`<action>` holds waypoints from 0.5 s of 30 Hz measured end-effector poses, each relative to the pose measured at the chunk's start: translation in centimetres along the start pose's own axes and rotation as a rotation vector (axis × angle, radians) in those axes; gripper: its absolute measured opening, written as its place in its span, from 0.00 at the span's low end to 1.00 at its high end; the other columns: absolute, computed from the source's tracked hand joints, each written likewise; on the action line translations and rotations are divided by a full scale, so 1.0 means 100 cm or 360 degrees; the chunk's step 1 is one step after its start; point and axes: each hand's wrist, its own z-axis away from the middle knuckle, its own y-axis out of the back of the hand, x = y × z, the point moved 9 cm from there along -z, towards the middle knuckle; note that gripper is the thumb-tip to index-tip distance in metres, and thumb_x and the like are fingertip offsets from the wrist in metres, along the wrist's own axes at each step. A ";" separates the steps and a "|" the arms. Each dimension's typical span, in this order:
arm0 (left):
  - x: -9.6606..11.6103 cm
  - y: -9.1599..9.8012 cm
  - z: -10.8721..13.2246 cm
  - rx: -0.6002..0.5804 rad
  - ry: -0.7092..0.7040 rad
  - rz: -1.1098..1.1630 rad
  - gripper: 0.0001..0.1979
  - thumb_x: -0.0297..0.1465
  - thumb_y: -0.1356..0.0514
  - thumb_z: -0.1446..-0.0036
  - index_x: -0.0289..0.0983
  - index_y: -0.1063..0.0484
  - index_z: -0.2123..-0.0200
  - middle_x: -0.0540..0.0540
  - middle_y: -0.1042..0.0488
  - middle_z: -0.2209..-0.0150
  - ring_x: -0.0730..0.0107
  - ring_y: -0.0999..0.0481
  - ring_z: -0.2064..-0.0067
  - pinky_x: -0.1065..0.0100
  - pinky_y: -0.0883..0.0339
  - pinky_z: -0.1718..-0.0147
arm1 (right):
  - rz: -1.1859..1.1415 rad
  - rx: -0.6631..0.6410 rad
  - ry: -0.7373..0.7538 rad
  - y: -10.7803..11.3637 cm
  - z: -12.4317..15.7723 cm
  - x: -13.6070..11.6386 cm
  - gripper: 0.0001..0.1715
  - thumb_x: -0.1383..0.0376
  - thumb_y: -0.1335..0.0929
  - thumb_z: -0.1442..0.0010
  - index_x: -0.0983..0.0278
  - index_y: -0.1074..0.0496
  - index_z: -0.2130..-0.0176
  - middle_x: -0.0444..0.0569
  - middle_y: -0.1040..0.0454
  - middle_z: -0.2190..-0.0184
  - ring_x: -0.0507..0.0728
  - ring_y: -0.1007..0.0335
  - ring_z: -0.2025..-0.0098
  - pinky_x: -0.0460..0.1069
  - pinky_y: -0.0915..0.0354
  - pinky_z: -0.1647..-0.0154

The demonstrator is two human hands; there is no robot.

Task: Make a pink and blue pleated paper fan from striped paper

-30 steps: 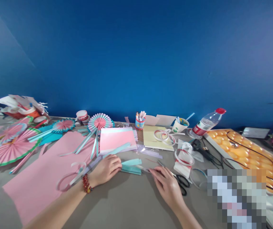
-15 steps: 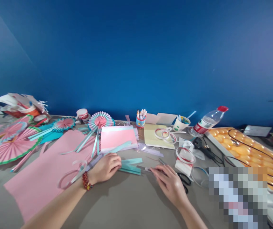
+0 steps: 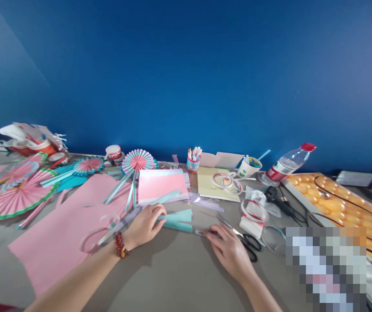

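Teal paper strips (image 3: 179, 220) lie on the table, their left ends under the curled fingers of my left hand (image 3: 148, 227). My left thumb and fingers are closed on those ends. To the right, my right hand (image 3: 226, 247) is closed around a slim object with a pale, rounded end (image 3: 199, 232); the fingers hide most of it, so its kind is unclear. That end points toward the strips and is close to their right ends. Black-handled scissors (image 3: 252, 242) lie just beyond my right hand, blades angled up and left.
Pink paper (image 3: 52, 242) spreads on the left beside pleated paper fans (image 3: 21, 190). Behind my hands are a pink sheet (image 3: 163, 184), a pencil cup (image 3: 193, 164) and tape rolls (image 3: 253, 210). A plastic bottle (image 3: 278, 169) leans near an orange bubbled panel (image 3: 338, 203).
My right hand has shifted slightly left and down, showing more of the scissors. The pale-ended object has moved slightly left. My left hand stays on the strips, its thumb more visible.
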 end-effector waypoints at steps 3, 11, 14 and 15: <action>0.018 0.005 0.003 0.0073 -0.0144 -0.0097 0.11 0.28 0.49 0.34 0.38 0.33 0.50 0.40 0.29 0.48 0.59 0.30 0.47 0.54 0.38 0.44 | -0.0023 -0.0049 0.0013 -0.002 -0.001 0.000 0.21 0.73 0.40 0.36 0.58 0.26 0.50 0.52 0.27 0.61 0.59 0.30 0.61 0.53 0.29 0.60; 0.065 -0.042 0.017 -0.0539 -0.0702 -0.0087 0.38 0.50 0.48 0.35 0.34 0.54 0.31 0.35 0.46 0.32 0.54 0.48 0.31 0.50 0.57 0.33 | -0.0034 -0.0098 0.0019 -0.004 -0.001 -0.001 0.20 0.71 0.40 0.34 0.59 0.26 0.49 0.52 0.27 0.60 0.58 0.30 0.60 0.52 0.30 0.60; 0.060 -0.046 0.017 -0.0550 -0.0610 -0.0050 0.45 0.54 0.47 0.38 0.35 0.59 0.30 0.34 0.51 0.31 0.53 0.50 0.31 0.50 0.57 0.33 | -0.0023 -0.0107 0.0030 -0.005 -0.002 -0.003 0.19 0.71 0.39 0.33 0.59 0.26 0.49 0.52 0.27 0.61 0.57 0.30 0.60 0.51 0.30 0.60; 0.059 -0.046 0.018 -0.0557 -0.0591 -0.0034 0.45 0.54 0.47 0.39 0.36 0.60 0.29 0.35 0.51 0.31 0.52 0.50 0.31 0.50 0.58 0.33 | -0.0019 -0.0110 0.0033 -0.005 -0.002 -0.003 0.19 0.71 0.39 0.33 0.59 0.26 0.49 0.52 0.27 0.61 0.57 0.30 0.60 0.51 0.31 0.59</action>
